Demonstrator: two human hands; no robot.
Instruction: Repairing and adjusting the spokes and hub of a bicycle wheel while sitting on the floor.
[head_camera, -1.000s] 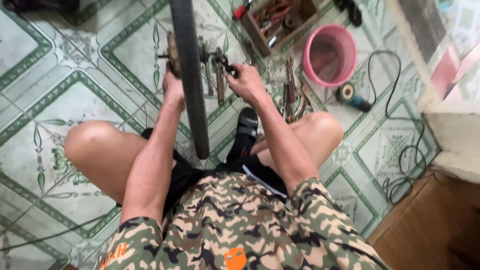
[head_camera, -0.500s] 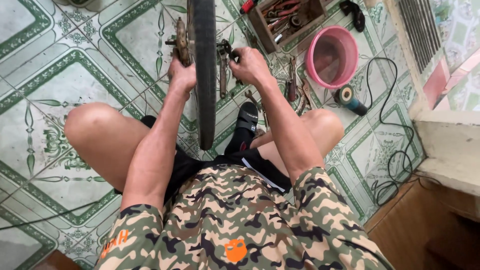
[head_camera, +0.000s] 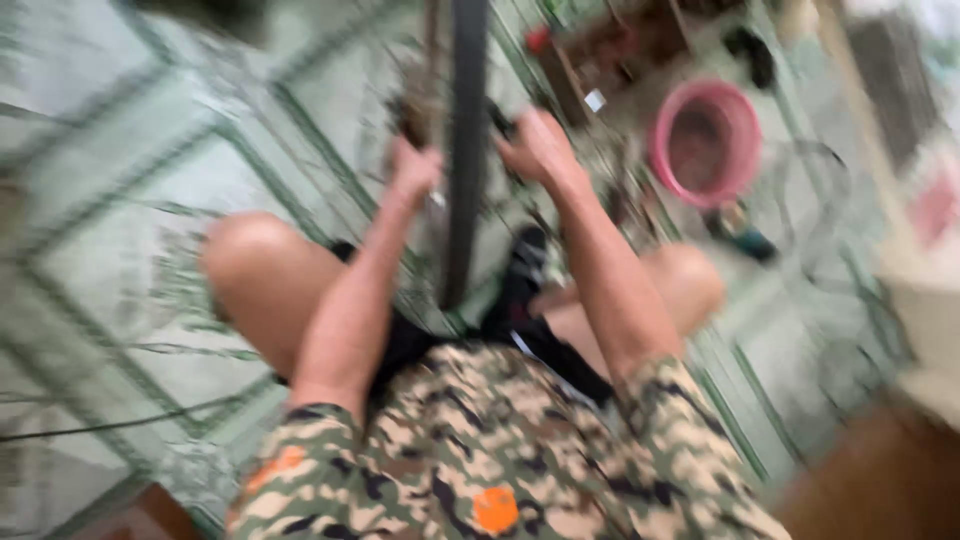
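The head view is smeared with motion blur, where the earlier frames were sharp, so fine detail is lost. The green-patterned tile floor (head_camera: 150, 200) fills most of the frame and now sits tilted, its lines running more steeply than half a second ago. The person's camouflage shirt (head_camera: 480, 450) covers the lower middle, with both bare knees spread to either side as before.

A dark bicycle wheel (head_camera: 465, 150) stands upright between the knees, its tyre seen edge-on as a black band running from the top edge down toward the lap. It has shifted slightly right in the picture compared with the earlier frame, though it keeps the same place between the arms.

The pink basin (head_camera: 705, 140) rests on the floor to the right of the wheel, well apart from it, and shows lower and more central than before. A wooden tool tray (head_camera: 620, 50) lies beyond it near the top edge, its contents too blurred to tell.

The left hand (head_camera: 415, 170) stays at the left side of the wheel, near the hub, and the right hand (head_camera: 540, 150) stays at the right side. Both seem curled about parts at the hub, but the blur hides whether either grip is closed.
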